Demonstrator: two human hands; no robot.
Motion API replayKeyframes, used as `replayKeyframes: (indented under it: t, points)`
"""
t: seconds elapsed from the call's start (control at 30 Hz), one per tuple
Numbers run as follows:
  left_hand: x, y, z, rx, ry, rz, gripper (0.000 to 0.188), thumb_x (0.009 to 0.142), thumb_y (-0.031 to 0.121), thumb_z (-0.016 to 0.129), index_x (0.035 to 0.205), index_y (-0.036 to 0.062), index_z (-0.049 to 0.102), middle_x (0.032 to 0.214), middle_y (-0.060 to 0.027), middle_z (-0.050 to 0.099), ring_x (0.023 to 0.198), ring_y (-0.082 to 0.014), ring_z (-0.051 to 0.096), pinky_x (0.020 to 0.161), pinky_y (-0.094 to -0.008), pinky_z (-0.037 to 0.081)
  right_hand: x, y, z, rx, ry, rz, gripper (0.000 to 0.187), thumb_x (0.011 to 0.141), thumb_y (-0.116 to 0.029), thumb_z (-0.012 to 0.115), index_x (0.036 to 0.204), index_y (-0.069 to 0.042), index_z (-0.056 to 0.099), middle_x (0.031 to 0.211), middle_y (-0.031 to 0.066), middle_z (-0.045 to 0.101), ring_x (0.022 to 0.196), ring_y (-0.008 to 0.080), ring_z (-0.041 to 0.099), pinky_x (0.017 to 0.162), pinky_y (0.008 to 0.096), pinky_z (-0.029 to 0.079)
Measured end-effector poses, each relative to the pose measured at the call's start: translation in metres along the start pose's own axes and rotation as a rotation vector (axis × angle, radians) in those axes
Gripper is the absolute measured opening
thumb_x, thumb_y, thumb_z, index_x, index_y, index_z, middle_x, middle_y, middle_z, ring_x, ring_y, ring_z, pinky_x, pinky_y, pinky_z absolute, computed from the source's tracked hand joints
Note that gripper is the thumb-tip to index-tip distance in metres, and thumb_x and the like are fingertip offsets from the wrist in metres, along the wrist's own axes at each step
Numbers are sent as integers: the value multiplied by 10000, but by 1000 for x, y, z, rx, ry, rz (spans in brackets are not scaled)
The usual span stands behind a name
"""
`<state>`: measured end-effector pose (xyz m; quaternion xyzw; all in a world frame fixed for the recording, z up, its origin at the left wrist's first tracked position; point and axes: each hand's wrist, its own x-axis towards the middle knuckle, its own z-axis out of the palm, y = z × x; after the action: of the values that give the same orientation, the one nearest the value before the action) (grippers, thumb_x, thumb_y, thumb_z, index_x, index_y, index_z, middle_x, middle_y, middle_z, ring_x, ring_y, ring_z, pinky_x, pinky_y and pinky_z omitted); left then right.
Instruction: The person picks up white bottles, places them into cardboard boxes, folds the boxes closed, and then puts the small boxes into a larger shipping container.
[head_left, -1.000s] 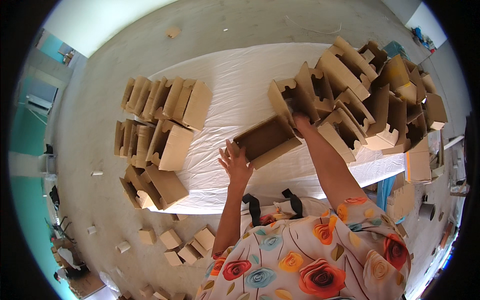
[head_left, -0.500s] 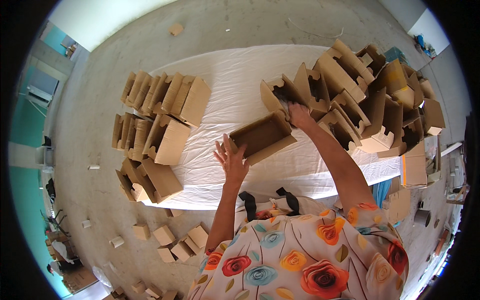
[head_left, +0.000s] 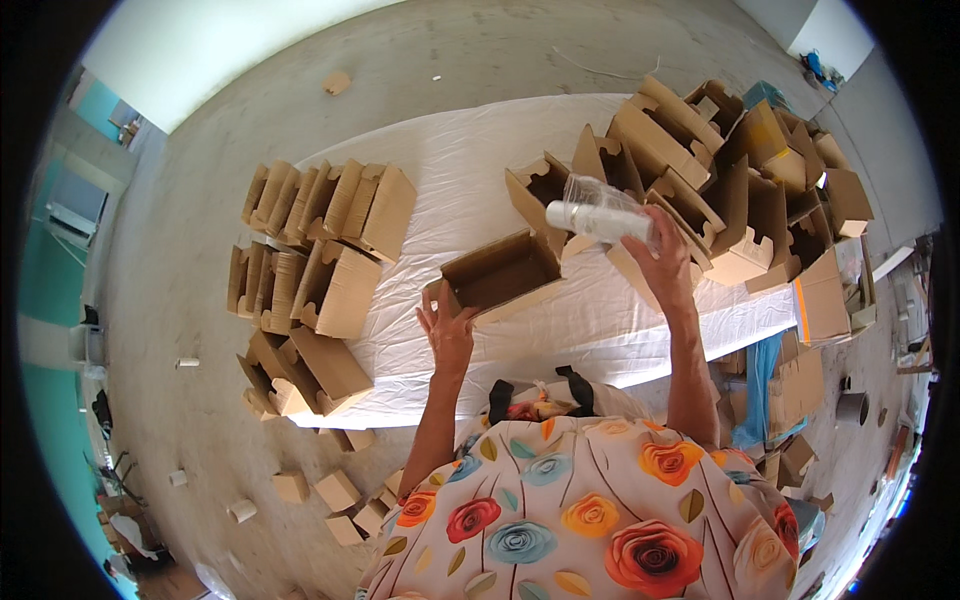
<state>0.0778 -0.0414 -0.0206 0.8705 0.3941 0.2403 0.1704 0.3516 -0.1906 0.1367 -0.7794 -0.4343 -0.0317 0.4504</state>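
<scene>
Two stacks of brown cardboard boxes sit on the white table (head_left: 470,160): a neat stack at left (head_left: 325,235), a jumbled pile at right (head_left: 735,175). One open box (head_left: 497,275) lies btwn them, near table's front edge. Left hand (head_left: 450,335), fingers spread, grips its near corner. Right hand (head_left: 665,262), raised w/ arm stretched fwd, is closed around a white bottle in clear plastic wrap (head_left: 598,218), held just right of the open box.

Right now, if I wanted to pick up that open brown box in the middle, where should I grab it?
Take the open cardboard box by its near left corner wall, where the left hand already steadies it. Come from the table's near edge: its mouth opens toward you, leaving thin walls to pinch.
</scene>
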Motion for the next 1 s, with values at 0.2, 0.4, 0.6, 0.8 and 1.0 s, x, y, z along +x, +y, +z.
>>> replayKeyframes:
  t: [0.2,0.4,0.6,0.8,1.0]
  points:
    - [-17,-27,-16,-22,-26,82,215,681,65,684,842,205,710,1397,-91,330,1322,-396,189,1038,-610,171,-30,-49,6,182,-310,78,417,746,-148,713,1108,-44,534,1018,111,593,854,231,577,747,326,486]
    - [-23,-38,-19,-63,-32,119,193,682,69,681,821,199,708,1395,-110,327,1327,-398,176,1038,-613,171,-67,-32,126,69,-374,-21,437,694,-150,693,1062,8,521,952,167,574,808,294,560,755,363,457]
    - [-28,-41,-22,-69,-54,137,173,686,83,689,820,190,708,1393,-112,323,1318,-402,190,1033,-611,179,-94,-16,169,35,-482,264,465,728,-187,654,1107,25,488,965,220,570,945,351,553,833,396,437]
    - [-29,-49,-16,-108,-53,168,120,709,101,694,811,163,703,1399,-110,313,1316,-404,193,1021,-612,192,-102,-22,150,-193,-495,216,449,758,-146,615,1155,-2,463,1059,224,549,957,382,546,836,434,445]
    - [-27,-46,-16,-110,-60,175,93,715,108,695,801,144,697,1400,-98,319,1304,-406,213,1012,-599,217,-107,-3,104,15,-130,-1,386,747,28,507,1130,-19,500,1022,193,551,971,367,541,818,425,461]
